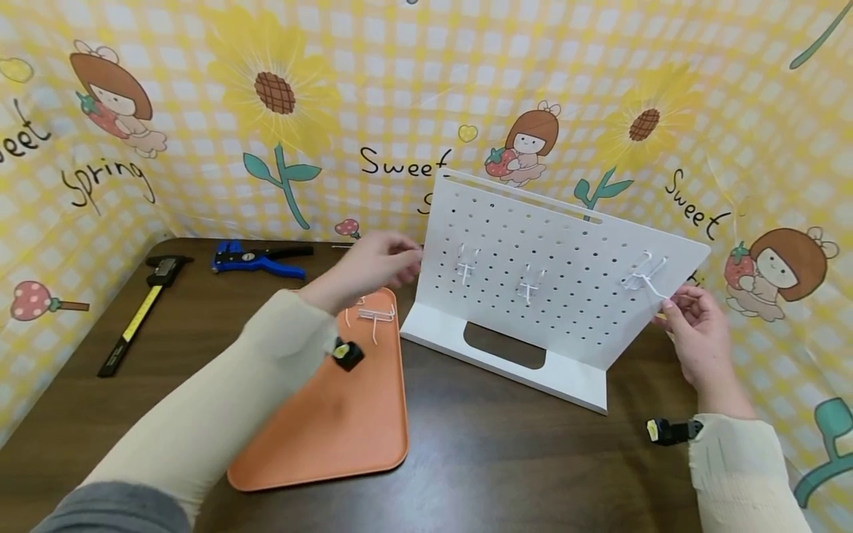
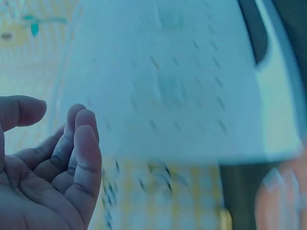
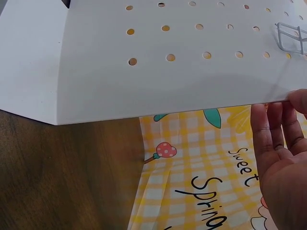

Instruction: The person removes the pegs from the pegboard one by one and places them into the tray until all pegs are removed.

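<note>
At brown wooden table [image 1: 493, 459], pinches crosswise white perforated board [image 1: 558, 277] with right hand [image 1: 700, 329], across from relaxed left hand [image 1: 373, 263].

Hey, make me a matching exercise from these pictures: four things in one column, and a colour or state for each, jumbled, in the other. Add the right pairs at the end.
Column one
1. tray
2. pegboard
3. wire stripper
4. right hand

Column two
A. white, dotted with holes
B. pinching the pegboard's edge
C. orange
D. blue and black

Right pairs: 1-C, 2-A, 3-D, 4-B
</note>
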Demonstrator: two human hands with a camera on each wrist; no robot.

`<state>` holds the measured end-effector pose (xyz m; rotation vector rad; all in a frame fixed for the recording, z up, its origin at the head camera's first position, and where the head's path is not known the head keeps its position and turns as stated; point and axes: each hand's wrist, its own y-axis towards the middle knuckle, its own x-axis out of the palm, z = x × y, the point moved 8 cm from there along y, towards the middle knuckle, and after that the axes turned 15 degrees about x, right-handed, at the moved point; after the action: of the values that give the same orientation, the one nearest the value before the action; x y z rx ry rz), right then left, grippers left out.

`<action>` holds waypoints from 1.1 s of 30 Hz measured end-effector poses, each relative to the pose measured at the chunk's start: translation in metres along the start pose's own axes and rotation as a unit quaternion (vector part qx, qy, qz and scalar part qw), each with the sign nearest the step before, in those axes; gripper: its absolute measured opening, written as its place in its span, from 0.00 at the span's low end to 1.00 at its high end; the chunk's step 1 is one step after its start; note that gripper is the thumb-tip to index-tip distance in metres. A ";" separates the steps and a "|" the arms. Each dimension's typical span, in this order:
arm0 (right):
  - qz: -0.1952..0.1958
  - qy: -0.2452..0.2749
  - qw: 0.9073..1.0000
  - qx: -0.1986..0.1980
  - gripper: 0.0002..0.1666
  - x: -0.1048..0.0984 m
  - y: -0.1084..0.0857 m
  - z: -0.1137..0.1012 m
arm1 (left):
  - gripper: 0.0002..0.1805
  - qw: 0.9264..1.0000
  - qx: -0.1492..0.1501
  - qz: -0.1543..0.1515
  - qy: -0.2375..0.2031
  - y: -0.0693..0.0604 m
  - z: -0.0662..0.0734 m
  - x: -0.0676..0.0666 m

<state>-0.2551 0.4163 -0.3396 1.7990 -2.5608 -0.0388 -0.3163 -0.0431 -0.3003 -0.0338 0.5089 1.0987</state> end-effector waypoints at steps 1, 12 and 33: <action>-0.001 0.000 1.000 0.001 0.16 0.000 0.000 0.000 | 0.18 1.000 0.008 -0.005 -0.005 0.008 0.008 0.008; 0.003 -0.019 1.000 -0.009 0.15 -0.001 -0.003 -0.002 | 0.18 0.991 0.027 -0.109 -0.068 0.074 0.060 0.108; -0.018 -0.010 0.999 -0.029 0.15 0.003 -0.002 -0.001 | 0.17 0.978 -0.083 -0.100 -0.166 0.099 0.083 0.259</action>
<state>-0.2540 0.4127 -0.3389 1.8339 -2.5122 -0.1312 -0.2786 0.2436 -0.3115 -0.0448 0.1094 0.9238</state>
